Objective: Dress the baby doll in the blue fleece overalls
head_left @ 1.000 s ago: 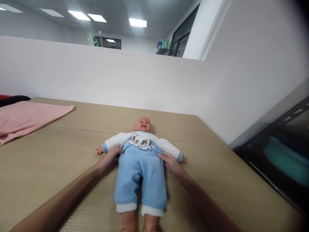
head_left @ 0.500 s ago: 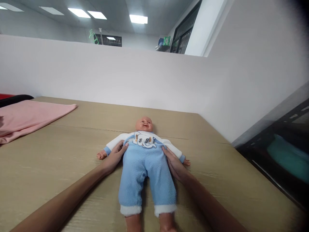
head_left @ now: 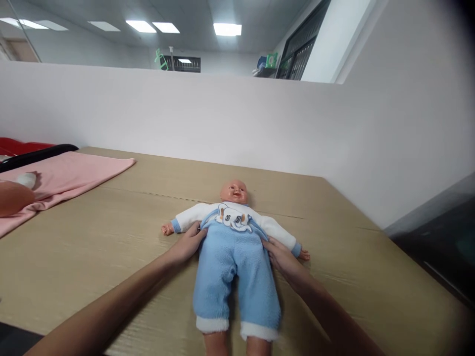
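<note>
A baby doll (head_left: 233,232) lay on its back near the middle of a pale wood-grain surface (head_left: 92,237), head toward the far edge and the white partition wall (head_left: 185,118), bare feet toward the near edge. It wore a white top with an elephant patch and fluffy light-blue fleece trousers (head_left: 233,277) with white cuffs. The person's left hand (head_left: 187,242) rested at the doll's waist on one side, just under its outstretched arm, and the right hand (head_left: 284,257) at the waist on the other side. Both hands lay fairly flat with the fingers (head_left: 196,232) pressed against the top edge of the trousers; whether they had pinched the fabric or merely touched it could not be told. The doll looked light, with a hard, smooth plastic head and limbs and a softer body under the clothes, so it would probably shift easily on the surface. The fleece looked soft, stretchy and easy to grip, and the waistband at each hip seemed the natural place to hold it; the plastic legs might be slippery by comparison. At the far left edge of the surface lay a pink cloth (head_left: 63,175) with an orange rounded object (head_left: 13,198) on it, well apart from the doll.
</note>
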Demonstrator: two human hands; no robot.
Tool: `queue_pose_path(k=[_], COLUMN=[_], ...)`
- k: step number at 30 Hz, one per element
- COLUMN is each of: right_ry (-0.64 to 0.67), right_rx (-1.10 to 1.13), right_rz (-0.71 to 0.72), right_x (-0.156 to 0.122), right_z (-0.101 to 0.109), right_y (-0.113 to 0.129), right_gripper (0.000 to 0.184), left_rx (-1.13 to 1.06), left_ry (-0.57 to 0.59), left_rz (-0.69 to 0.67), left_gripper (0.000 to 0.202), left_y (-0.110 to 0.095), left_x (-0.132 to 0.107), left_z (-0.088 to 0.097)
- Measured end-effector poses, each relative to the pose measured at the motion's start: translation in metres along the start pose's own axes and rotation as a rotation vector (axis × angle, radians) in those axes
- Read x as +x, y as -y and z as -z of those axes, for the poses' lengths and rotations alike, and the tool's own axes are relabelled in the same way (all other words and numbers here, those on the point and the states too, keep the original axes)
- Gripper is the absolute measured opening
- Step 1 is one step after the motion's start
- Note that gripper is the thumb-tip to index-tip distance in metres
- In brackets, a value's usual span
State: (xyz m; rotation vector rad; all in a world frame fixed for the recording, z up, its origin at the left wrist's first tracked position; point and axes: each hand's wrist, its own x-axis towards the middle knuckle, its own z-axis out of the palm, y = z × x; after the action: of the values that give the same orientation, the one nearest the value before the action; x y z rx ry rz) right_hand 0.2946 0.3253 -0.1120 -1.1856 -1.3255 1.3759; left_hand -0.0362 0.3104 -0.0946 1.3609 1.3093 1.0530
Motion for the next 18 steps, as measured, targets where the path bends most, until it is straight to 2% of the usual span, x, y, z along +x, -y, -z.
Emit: queue_pose_path(k=[2, 5, 8, 12, 16, 18], right_ry=[0.036, 0.05, 0.004, -0.03, -0.05, -0.096], right_rx=[0.085, 0.153, 0.191, 0.189, 0.169, 0.133], right_rz=[-0.082, -0.081, -0.067, -0.105, -0.078, -0.013], right_x=[-0.001, -0.001, -0.001, -0.003, -0.001, 0.003], right_z=[-0.004, -0.008, -0.011, -0.011, -0.009, -0.009], right_y=[0.004, 0.008, 0.008, 0.004, 0.0, -0.002], right_gripper=[0.05, 0.051, 0.052, 0.052, 0.051, 0.05], left_rx=[-0.054, -0.103, -0.15, -0.191, -0.335, -0.439], left_ry=[0.009, 0.018, 0.012, 0.078, 0.097, 0.112], left_rz=[-0.028, -0.049, -0.038, -0.027, -0.042, -0.03], left_gripper=[0.042, 0.046, 0.049, 0.059, 0.051, 0.048], left_y=[0.004, 0.009, 0.011, 0.011, 0.008, 0.007], left_x=[0.003, 0.007, 0.01, 0.011, 0.005, 0.003], left_z=[-0.001, -0.001, -0.001, -0.004, -0.008, -0.01])
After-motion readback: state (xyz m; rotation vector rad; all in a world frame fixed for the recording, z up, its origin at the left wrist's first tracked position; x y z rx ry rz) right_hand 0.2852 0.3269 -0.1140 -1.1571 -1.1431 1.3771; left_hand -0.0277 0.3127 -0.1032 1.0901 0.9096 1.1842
